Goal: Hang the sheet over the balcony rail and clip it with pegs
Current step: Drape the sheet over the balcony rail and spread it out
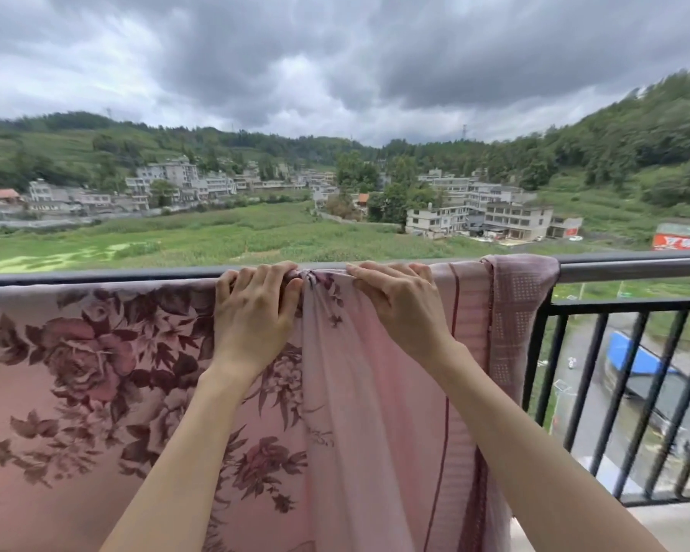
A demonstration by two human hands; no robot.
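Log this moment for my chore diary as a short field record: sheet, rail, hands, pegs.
sheet: pink floral, draped over the rail, bunched between the hands
rail: dark metal, bare to the right
left hand: gripping the sheet at the rail
right hand: gripping the sheet at the rail
pegs: none visible

Red roadside sign [682,241]: white characters, illegible.

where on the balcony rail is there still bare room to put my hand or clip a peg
Bare dark metal top rail runs free right of the pink floral sheet, beyond its folded checked edge. Crowded at the middle: left hand and right hand bunch fabric there. Left of them, sheet covers the rail.
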